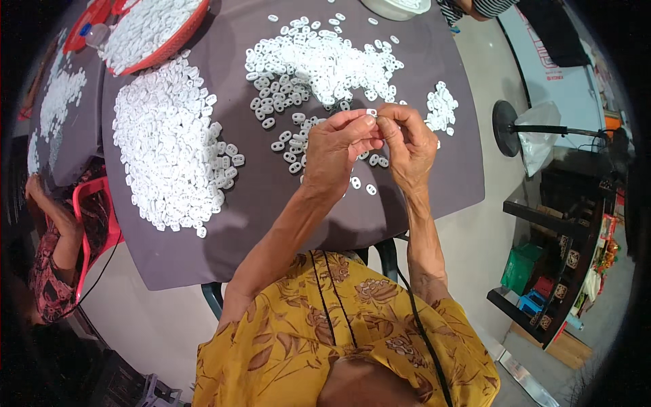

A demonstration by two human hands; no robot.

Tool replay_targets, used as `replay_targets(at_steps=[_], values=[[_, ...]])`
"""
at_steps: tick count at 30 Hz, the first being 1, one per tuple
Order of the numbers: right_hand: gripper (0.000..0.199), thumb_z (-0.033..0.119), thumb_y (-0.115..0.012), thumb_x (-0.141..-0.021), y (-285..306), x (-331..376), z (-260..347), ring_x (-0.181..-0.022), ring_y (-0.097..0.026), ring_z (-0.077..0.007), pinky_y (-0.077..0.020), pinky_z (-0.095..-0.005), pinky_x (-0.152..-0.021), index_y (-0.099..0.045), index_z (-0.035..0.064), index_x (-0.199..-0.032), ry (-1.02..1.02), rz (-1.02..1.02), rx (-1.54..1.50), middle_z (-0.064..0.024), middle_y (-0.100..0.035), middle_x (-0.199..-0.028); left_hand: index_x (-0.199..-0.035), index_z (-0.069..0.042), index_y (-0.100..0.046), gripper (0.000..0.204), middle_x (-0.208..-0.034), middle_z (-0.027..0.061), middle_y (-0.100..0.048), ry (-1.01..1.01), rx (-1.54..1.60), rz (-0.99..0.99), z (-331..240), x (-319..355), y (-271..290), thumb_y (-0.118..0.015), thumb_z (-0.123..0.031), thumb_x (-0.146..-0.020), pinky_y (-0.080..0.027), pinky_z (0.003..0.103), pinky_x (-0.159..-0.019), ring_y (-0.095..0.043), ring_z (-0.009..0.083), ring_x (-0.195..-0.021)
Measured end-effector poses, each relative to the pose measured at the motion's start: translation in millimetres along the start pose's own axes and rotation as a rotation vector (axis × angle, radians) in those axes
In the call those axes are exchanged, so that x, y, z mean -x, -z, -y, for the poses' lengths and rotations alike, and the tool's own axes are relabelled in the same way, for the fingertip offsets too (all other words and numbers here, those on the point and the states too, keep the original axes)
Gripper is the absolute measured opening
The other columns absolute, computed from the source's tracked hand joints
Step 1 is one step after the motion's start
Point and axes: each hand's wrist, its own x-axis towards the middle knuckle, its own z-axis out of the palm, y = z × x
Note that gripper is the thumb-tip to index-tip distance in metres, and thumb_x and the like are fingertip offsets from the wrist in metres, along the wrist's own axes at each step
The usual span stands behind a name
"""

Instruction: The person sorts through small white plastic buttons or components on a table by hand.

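Over the middle of the table, my left hand (pixel 333 150) pinches a small white oval plastic piece (pixel 371 112) with a dark hole in it. My right hand (pixel 411 150) meets it there, thumb and forefinger closed at the piece's right edge; anything finer between those fingertips is too small to make out. Beyond my hands spreads a loose pile of similar white pieces (pixel 325 61), many showing two holes. A larger, denser heap of them (pixel 166 142) lies to the left. A small cluster (pixel 441 107) sits right of my right hand.
A red basket (pixel 178 46) full of white pieces stands at the far left, and a white bowl (pixel 400 9) at the far edge. Another person's arm (pixel 57 217) is at left beside a red chair (pixel 88 203). A black stand (pixel 505 123) and shelf (pixel 542 220) are at right.
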Motion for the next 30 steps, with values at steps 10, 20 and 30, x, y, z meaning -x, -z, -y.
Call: replay_targets(at_steps=[10,20,30], values=[[0.013,-0.002,-0.057,-0.078,60,22,8,-0.081,-0.059,-0.0185,-0.0458,-0.0279,-0.074,-0.057,-0.0050,-0.090,-0.278,0.130,-0.154,-0.0121,-0.061,-0.086,-0.098,0.006,-0.053,0.025,-0.087,0.0124,-0.060,0.044,0.011,-0.033,-7,-7,9,-0.060,-0.011,-0.081,-0.050,0.028,-0.069,-0.060,0.0178,-0.076],[0.011,0.003,-0.057,-0.078,118,141,-1,-0.076,-0.061,-0.0231,-0.0478,-0.0324,-0.068,-0.061,-0.0006,-0.088,-0.576,1.034,0.085,-0.0123,-0.063,-0.085,-0.093,0.002,-0.054,0.019,-0.084,0.0109,-0.061,0.029,-0.007,-0.039,-15,-6,23,-0.060,-0.009,-0.079,-0.051,0.027,-0.065,-0.060,0.0153,-0.072],[0.023,0.001,-0.053,-0.075,75,183,0,-0.086,-0.055,-0.0293,-0.0443,-0.0377,-0.076,-0.056,-0.0021,-0.097,-0.249,1.085,0.587,-0.0153,-0.058,-0.092,-0.094,0.002,-0.054,0.021,-0.084,0.0104,-0.061,0.016,-0.026,-0.046,-16,-4,24,-0.061,-0.011,-0.079,-0.050,0.027,-0.063,-0.059,0.0143,-0.070]])
